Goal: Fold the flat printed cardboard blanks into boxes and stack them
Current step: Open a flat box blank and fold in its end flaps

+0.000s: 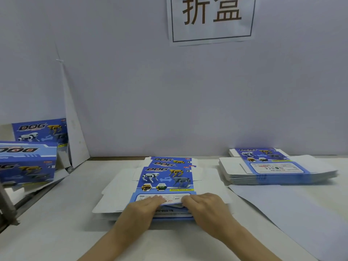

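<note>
A small pile of flat blue cardboard blanks (165, 178), printed with robot dogs and the word DOG, lies in the middle of the table. My left hand (145, 206) and my right hand (205, 206) rest side by side on the near edge of the top blank. The fingertips of both hands curl onto its white label panel and lift that edge a little off the pile. A thicker stack of the same blanks (273, 168) lies to the right. At the left stand folded blue boxes (28, 162), one behind the other.
A white wall rises behind the table (56, 223), with a paper sign (211, 19) pinned high up. A pale sheet of paper (301, 213) covers the table's right side. A dark metal frame (7, 208) stands at the left edge.
</note>
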